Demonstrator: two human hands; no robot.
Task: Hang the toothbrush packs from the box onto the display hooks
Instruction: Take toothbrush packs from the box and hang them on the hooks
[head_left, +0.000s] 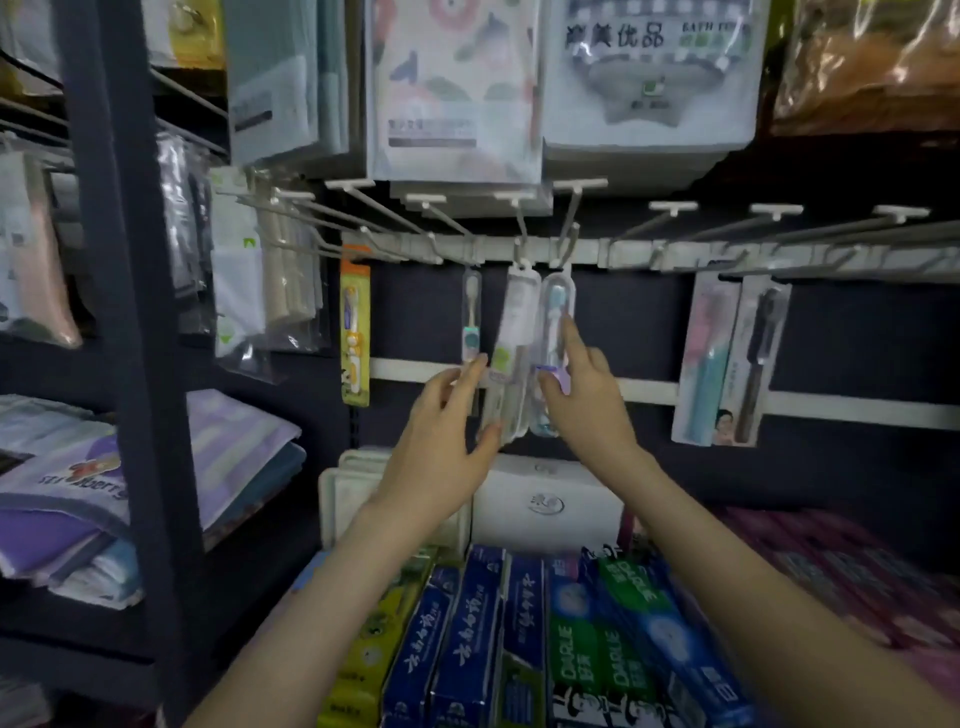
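Your left hand (441, 431): fingers straight, touching clear green-labelled toothbrush pack (518, 317).
Your right hand (584, 400): pinching clear blue-bristled toothbrush pack (557, 301).

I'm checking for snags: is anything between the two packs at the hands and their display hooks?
Nothing visible does. The blue-brush pack, touched by the right hand, and the white pack at the left hand already hang with their tops at the hooks. No other pack crosses them.
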